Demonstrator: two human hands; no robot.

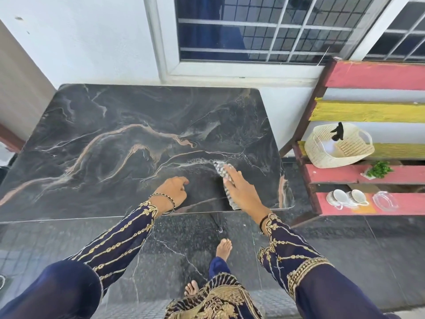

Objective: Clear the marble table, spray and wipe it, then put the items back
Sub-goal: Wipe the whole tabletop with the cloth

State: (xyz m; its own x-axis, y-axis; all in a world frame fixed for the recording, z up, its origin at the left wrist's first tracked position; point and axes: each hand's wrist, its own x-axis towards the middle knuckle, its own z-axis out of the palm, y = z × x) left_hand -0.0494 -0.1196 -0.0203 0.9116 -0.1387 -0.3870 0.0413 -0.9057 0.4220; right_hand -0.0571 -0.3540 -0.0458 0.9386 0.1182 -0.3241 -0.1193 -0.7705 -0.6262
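Table point(115, 139) sits against the wall under the window point(264, 31), shelf rack point(377, 75) just to its right. On the rack: basket point(322, 157) with the spray bottle point(337, 132) in it, plant point(379, 169) one shelf down, cups point(340, 196) and glass dish point(386, 201) lowest (dish on the right). Cloth point(219, 168) lies on the table's near right part.

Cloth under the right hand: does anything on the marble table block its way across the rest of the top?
No visible object does. Only the left hand, resting on the marble table near its front edge, lies just left of the cloth that the right hand presses.

White wall point(92, 42), barred window point(264, 31), striped shelf point(368, 74)
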